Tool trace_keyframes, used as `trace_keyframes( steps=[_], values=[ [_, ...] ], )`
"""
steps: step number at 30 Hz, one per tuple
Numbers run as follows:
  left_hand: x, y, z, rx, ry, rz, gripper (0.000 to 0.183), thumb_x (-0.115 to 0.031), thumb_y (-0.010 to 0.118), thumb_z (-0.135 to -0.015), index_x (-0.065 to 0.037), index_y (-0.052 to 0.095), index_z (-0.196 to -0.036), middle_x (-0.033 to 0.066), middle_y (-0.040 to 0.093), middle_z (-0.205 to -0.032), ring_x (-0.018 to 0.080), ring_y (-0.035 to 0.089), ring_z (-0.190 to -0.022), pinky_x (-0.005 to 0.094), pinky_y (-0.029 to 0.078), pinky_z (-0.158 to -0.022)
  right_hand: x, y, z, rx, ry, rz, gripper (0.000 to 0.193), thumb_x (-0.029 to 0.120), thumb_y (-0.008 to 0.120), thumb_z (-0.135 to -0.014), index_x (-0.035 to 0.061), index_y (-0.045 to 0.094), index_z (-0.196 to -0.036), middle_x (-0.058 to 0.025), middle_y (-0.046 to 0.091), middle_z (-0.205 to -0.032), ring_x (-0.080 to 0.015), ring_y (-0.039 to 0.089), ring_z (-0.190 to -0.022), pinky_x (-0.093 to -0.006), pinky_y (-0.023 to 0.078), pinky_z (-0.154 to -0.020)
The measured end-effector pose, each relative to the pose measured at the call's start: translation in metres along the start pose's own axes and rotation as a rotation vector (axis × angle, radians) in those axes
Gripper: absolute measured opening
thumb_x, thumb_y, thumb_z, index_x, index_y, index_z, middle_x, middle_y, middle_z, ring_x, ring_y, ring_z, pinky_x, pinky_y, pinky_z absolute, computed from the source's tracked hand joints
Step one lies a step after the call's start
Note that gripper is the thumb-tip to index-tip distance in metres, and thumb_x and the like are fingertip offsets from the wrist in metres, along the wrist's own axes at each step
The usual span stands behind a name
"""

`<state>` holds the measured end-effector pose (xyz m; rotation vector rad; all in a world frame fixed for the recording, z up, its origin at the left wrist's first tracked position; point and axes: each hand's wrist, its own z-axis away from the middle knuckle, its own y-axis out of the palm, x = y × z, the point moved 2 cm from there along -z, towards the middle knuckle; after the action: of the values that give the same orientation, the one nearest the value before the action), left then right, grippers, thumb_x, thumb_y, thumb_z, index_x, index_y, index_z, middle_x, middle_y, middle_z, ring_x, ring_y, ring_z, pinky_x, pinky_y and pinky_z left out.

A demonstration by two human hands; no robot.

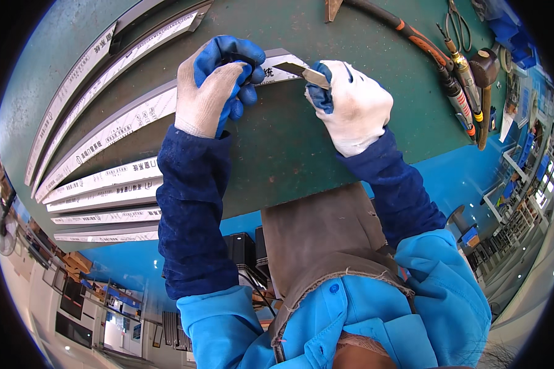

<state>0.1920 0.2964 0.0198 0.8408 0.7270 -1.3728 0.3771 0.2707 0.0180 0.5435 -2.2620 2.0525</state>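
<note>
My left hand [212,86], in a white glove with blue coated fingers, is closed around a small black piece [243,59]. Most of that piece is hidden by the fingers, so its kind cannot be made out. In my right hand [354,101], gloved the same way, is a knife [316,77] with a flat pale body. Its dark blade [289,68] points left, toward the other hand, with a gap between them. Behind both hands lies a long grey profile [129,117] with printed white protective film, its right end cut at an angle.
More film-covered profiles [80,74] lie at the left of the green worktable [277,154]. Along its right side are a hammer [400,26], scissors [457,27], a mallet [485,69] and screwdriver-like tools [465,77]. Blue bins [511,31] stand at the far right corner.
</note>
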Motion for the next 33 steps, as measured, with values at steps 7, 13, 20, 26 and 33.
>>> trace_keyframes(
  steps=[7, 13, 20, 26, 33],
  values=[
    [0.003, -0.001, -0.003, 0.007, 0.007, 0.007, 0.017, -0.008, 0.053, -0.082, -0.003, 0.066, -0.092, 0.0077, 0.064, -0.071, 0.0076, 0.049, -0.048, 0.0158, 0.034, -0.041, 0.013, -0.003, 0.011, 0.004, -0.037, -0.343, 0.033, 0.005, 0.073, -0.064, 0.0074, 0.063, -0.095, -0.0066, 0.067, -0.083, -0.019, 0.062, -0.066, -0.0272, 0.049, -0.063],
    [-0.007, 0.002, 0.0, 0.032, -0.04, -0.057, 0.017, -0.008, 0.054, -0.082, -0.004, 0.067, -0.092, 0.0066, 0.062, -0.07, 0.0072, 0.048, -0.049, 0.0161, 0.035, -0.042, -0.009, 0.013, 0.025, -0.226, 0.39, -0.854, 0.028, 0.015, 0.071, -0.07, 0.0066, 0.062, -0.096, -0.0063, 0.064, -0.077, -0.0198, 0.057, -0.059, -0.0292, 0.046, -0.057],
    [-0.002, 0.006, 0.011, -0.131, 0.057, -0.214, 0.018, -0.005, 0.052, -0.082, -0.003, 0.067, -0.091, 0.0063, 0.062, -0.072, 0.0087, 0.048, -0.052, 0.018, 0.039, -0.047, -0.014, 0.011, 0.011, 0.192, 0.489, -0.893, 0.017, 0.01, 0.068, -0.074, 0.0027, 0.062, -0.089, -0.0052, 0.062, -0.072, -0.0163, 0.053, -0.06, -0.0275, 0.045, -0.059],
    [0.018, 0.004, 0.038, -0.242, 0.269, -0.318, 0.015, -0.004, 0.053, -0.081, -0.001, 0.066, -0.088, 0.0068, 0.062, -0.074, 0.0114, 0.05, -0.055, 0.0209, 0.043, -0.053, 0.001, 0.02, 0.012, 0.324, 0.507, -1.011, 0.013, 0.004, 0.067, -0.076, -0.0008, 0.062, -0.087, -0.003, 0.062, -0.076, -0.0103, 0.051, -0.065, -0.0229, 0.043, -0.061],
    [0.017, 0.015, 0.049, -0.304, 0.197, -0.386, 0.009, -0.006, 0.063, -0.076, -0.002, 0.065, -0.084, 0.0059, 0.06, -0.071, 0.0139, 0.051, -0.054, 0.024, 0.046, -0.055, 0.002, 0.022, 0.011, 0.316, 0.477, -1.074, 0.013, 0.007, 0.068, -0.078, 0.0001, 0.062, -0.087, -0.0016, 0.06, -0.072, -0.0095, 0.048, -0.062, -0.0226, 0.041, -0.058]
  ],
)
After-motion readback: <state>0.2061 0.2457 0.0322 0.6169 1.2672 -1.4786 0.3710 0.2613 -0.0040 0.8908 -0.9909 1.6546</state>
